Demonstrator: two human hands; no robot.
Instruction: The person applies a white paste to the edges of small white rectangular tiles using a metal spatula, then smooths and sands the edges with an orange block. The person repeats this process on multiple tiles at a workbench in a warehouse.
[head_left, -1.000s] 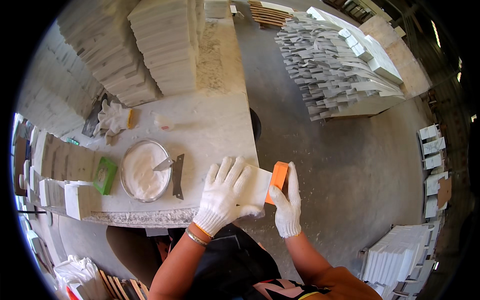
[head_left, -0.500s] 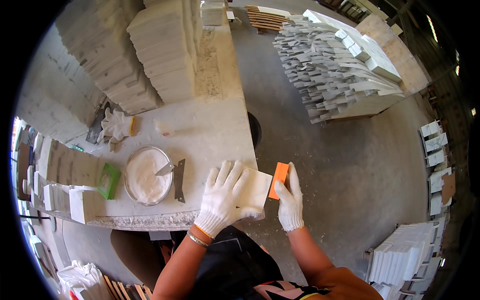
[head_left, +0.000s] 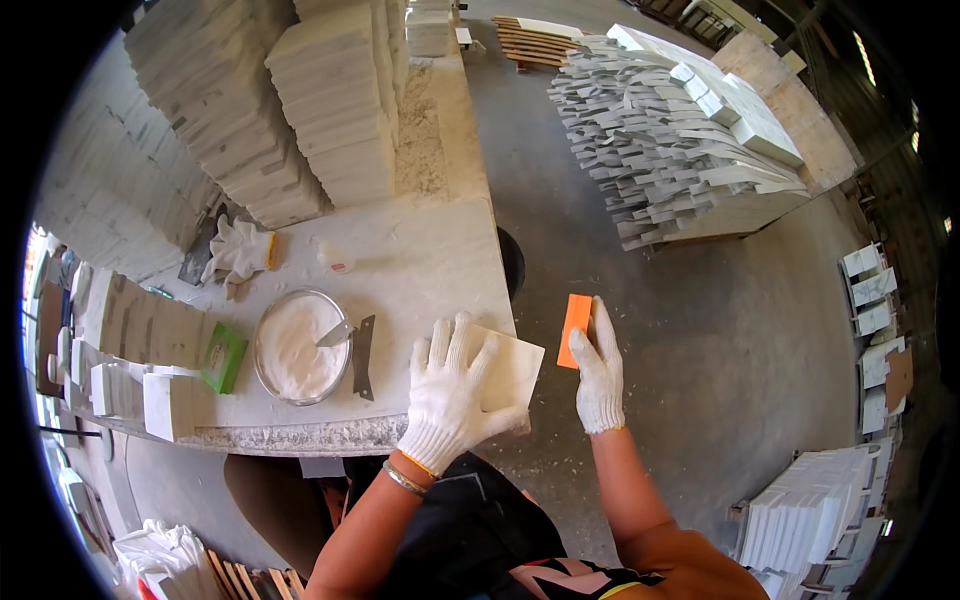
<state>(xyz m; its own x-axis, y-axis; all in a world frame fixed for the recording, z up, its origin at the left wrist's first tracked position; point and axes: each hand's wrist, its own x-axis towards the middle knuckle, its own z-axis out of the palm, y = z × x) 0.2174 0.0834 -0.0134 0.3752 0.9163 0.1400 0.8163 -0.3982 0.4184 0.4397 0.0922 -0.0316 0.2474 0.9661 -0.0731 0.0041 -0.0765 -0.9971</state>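
Note:
My left hand (head_left: 450,385), in a white knitted glove, lies with fingers spread on a pale stone tile (head_left: 520,368) at the worktable's corner. The tile's right corner juts past the table edge. Off to the right, above the floor, my gloved right hand (head_left: 599,372) grips an orange rectangular block (head_left: 573,331) between thumb and fingers, apart from the tile. Left of my left hand are a notched metal scraper (head_left: 364,357) and a round bowl of white paste (head_left: 290,362). A putty knife (head_left: 335,334) rests in the bowl.
Spare gloves (head_left: 240,252), a small white container (head_left: 335,257) and a green box (head_left: 223,357) sit on the worktable (head_left: 440,250). Tall tile stacks (head_left: 335,110) rise at its back. Stacked stone strips (head_left: 670,150) stand across the floor, with more slabs (head_left: 805,505) at lower right.
My right hand has moved away from the tile's edge, up and to the right, with the orange block. My left hand stays on the tile.

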